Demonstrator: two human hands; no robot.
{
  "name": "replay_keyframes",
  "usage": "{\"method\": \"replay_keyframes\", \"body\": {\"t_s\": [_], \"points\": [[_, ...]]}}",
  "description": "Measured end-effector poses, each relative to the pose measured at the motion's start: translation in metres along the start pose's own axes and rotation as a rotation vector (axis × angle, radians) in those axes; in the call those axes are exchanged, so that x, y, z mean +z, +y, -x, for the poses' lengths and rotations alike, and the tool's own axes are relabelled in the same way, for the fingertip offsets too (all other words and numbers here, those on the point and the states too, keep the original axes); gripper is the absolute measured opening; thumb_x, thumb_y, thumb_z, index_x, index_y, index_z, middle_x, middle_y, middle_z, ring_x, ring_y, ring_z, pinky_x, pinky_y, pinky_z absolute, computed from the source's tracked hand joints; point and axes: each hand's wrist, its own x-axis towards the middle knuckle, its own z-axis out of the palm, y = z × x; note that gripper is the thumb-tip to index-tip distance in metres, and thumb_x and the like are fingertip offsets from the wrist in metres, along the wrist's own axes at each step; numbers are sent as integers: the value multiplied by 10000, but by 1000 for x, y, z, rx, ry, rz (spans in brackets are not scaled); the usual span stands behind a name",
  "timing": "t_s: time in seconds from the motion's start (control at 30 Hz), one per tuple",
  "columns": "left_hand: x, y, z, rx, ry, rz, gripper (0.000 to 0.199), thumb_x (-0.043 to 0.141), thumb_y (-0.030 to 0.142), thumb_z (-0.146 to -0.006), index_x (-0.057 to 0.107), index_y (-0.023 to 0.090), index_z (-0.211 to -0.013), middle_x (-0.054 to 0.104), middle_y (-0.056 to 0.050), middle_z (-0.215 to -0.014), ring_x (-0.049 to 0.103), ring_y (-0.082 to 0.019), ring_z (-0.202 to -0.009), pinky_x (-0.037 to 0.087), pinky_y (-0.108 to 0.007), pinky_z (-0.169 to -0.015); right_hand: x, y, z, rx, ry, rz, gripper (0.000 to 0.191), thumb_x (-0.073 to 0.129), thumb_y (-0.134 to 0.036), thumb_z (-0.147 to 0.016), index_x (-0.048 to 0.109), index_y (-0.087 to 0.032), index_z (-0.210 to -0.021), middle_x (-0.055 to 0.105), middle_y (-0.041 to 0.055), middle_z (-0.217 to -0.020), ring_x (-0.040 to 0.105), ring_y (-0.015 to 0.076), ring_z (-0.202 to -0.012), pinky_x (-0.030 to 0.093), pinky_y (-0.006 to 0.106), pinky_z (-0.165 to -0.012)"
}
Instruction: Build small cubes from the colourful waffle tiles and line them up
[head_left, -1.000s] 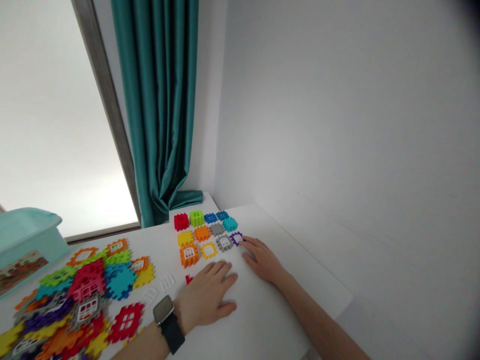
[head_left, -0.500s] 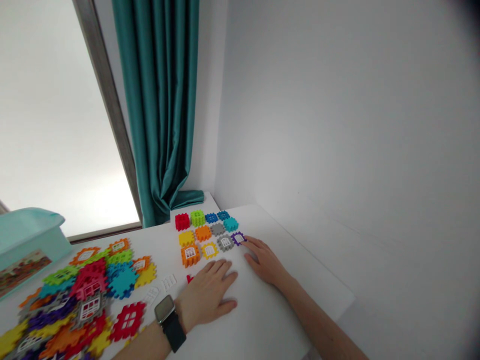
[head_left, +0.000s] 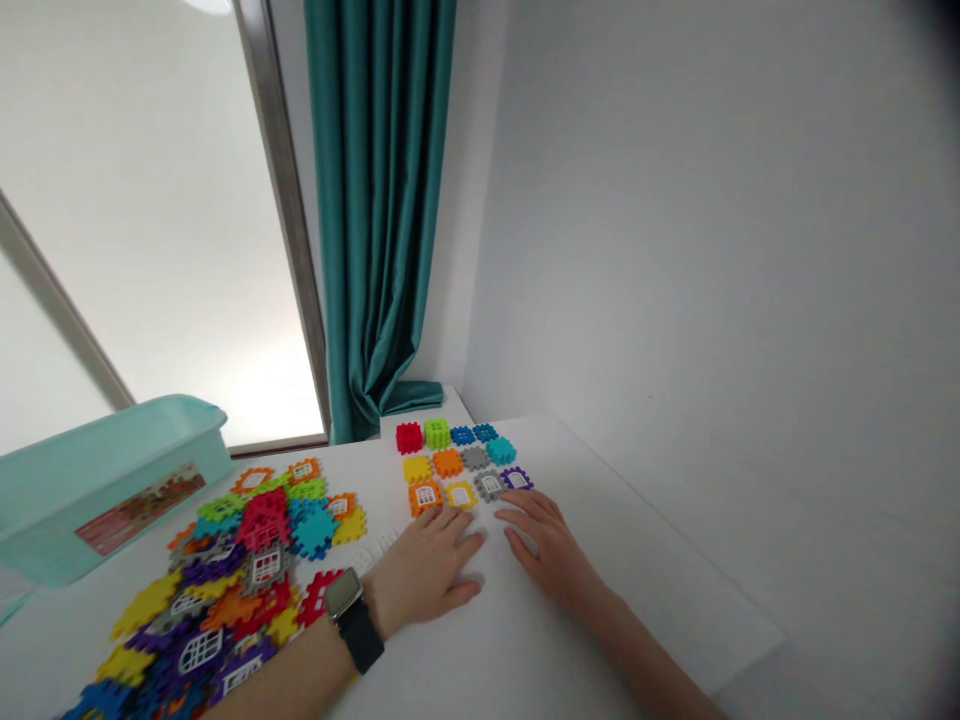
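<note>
Your right hand (head_left: 553,548) has shifted nearside of the purple tile (head_left: 517,471), fingers spread like your left hand's (head_left: 424,565), three tile rows (head_left: 448,462) laid out, a mixed pile (head_left: 231,606) remaining

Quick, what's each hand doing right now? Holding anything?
Left hand: open, holding nothing, near the orange window block.
Right hand: open, holding nothing, near the purple-edged piece; can't tell if it touches.

teal curtain (head_left: 379,200), pale wall (head_left: 675,250)

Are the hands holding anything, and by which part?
Nothing is held: the left hand is open, and the right hand is open near a purple piece.
</note>
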Motion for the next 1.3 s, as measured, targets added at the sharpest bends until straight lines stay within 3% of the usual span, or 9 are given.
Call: {"method": "replay_keyframes", "body": {"t_s": [0.2, 0.43, 0.73, 0.97, 1.1, 1.3], "points": [[-29, -11, 35, -29, 12, -28, 320, 617, 390, -956, 604, 246, -1242, 621, -91, -1306, 558, -289, -1236, 434, -442, -1046, 7, -40, -22, -66, 29, -54, 268, 516, -125, -943, 657, -254, -1131, 680, 85, -1245, 588, 249, -1226, 453, 488, -1069], [-52, -24, 74, -81, -34, -5, 333, 664, 315, -927, 588, 260, -1247, 629, -69, -1267, 573, -267, -1191, 447, -418, -1033, 17, -75, -42, -120, -19, -130, 266, 512, -114, -944, 657, -243, -1126, 691, 86, -1209, 598, 256, -1195, 445, 501, -1070], [-58, -53, 124, -267, -4, -31, 266, 646, 260, -933, 641, 262, -1199, 646, -66, -1233, 595, -275, -1156, 466, -427, -1007, 35, -109, -67, -157, -228, -243, 270, 557, -89, -911, 671, -251, -1092, 710, 35, -1112, 599, 224, -1138, 429, 470, -1080], [-54, -68, 156, -336, 89, 11, 297, 639, 269, -932, 642, 271, -1230, 642, -61, -1253, 599, -261, -1167, 463, -416, -1040, 52, -122, -85, -224, -293, -136, 221, 634, -62, -873, 671, -231, -1011, 700, 49, -1105, 586, 254, -1163, 383, 523, -1112], [-49, -69, 166, -372, 135, 35, 279, 641, 265, -923, 657, 262, -1201, 645, -62, -1245, 605, -266, -1155, 473, -424, -1028, 61, -129, -92, -251, -293, -79, 234, 638, -33, -851, 668, -224, -982, 694, 61, -1103, 576, 276, -1179, 376, 555, -1109], [-47, -61, 169, -391, 100, 24, 354, 749, 317, -845, 667, 279, -1187, 621, -59, -1286, 567, -304, -1198, 460, -452, -1032, 73, -152, -89, -194, -316, -205, 150, 634, -111, -891, 664, -235, -970, 678, 36, -1020, 594, 235, -1059, 424, 490, -1063]]}}
